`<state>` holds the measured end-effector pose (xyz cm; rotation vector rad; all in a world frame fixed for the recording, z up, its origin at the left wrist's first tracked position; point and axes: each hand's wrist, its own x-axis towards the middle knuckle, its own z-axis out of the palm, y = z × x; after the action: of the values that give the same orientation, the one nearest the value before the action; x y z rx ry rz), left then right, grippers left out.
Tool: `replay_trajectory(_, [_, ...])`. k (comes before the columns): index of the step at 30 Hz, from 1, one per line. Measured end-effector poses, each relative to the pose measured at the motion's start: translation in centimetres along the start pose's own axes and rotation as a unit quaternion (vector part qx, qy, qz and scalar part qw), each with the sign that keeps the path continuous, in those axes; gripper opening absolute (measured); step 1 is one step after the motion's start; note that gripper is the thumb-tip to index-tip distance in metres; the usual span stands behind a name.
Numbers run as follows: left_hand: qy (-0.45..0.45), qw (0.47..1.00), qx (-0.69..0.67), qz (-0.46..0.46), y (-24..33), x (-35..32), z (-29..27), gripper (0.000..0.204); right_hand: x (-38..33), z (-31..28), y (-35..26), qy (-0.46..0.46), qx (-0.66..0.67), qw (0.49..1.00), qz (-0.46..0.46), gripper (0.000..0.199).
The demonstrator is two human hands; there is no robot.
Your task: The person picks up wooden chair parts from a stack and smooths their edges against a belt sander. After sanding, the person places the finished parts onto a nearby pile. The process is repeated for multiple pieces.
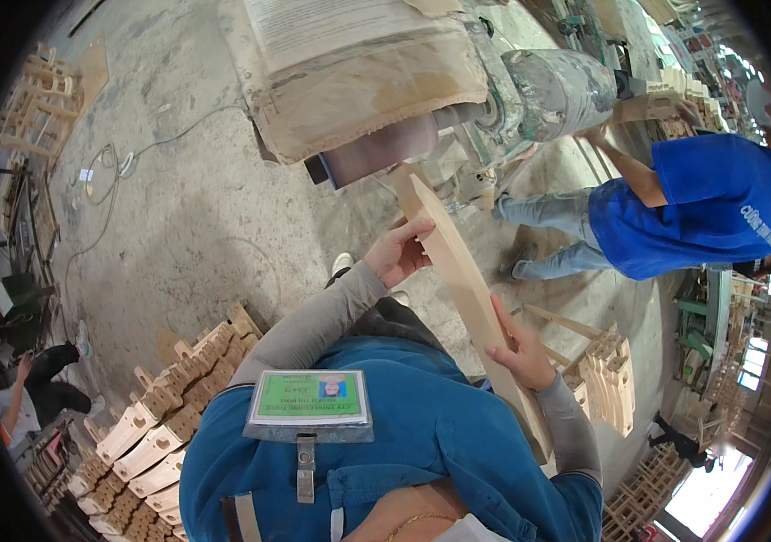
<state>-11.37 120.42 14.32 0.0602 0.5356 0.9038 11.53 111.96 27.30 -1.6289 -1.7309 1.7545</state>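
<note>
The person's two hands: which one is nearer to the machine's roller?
The left hand: it holds the board near the end beside the roller, while the right hand holds it farther back.

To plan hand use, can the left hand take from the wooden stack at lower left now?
Probably not: the left hand is occupied holding the wooden board, away from the wooden stack.

So we've got one long, pale wooden board (459, 282), bare-looking and narrowing toward the far end. We see it slanting from beside the chest, held by the left hand (399, 253) and right hand (524, 354), tip right by the roller (384, 152); can't tell if they touch.
</note>
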Motion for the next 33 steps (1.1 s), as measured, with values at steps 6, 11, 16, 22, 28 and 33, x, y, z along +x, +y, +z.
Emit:
replay_trajectory(6, [0.023, 0.999, 0.026, -0.022, -0.9, -0.4, 0.4, 0.041, -0.7, -0.5, 3.3, -0.08, 0.324, 0.936, 0.111, 0.07])
replay_trajectory(11, [0.096, 0.992, 0.067, 0.038, 0.9, 0.8, 0.6, 0.047, 2.6, 1.1, 2.4, -0.1, 0.538, 0.824, 0.148, 0.056])
replay_trajectory(16, [0.098, 0.993, 0.053, 0.049, 2.8, 1.2, 0.1, 0.053, 4.5, 2.0, 2.4, -0.119, 0.558, 0.812, 0.119, 0.059])
replay_trajectory(22, [0.102, 0.993, 0.047, 0.029, 3.4, 1.0, -0.6, 0.05, 4.8, 2.7, 1.9, -0.112, 0.564, 0.808, 0.125, 0.058])
replay_trajectory(28, [0.11, 0.992, 0.05, 0.035, 3.0, 0.7, 0.0, 0.049, 3.6, 2.8, 1.5, -0.097, 0.558, 0.816, 0.112, 0.058])
replay_trajectory(33, [0.097, 0.993, 0.065, 0.026, 3.6, 1.4, -0.6, 0.051, 4.5, 3.3, 1.3, -0.073, 0.585, 0.797, 0.127, 0.058])
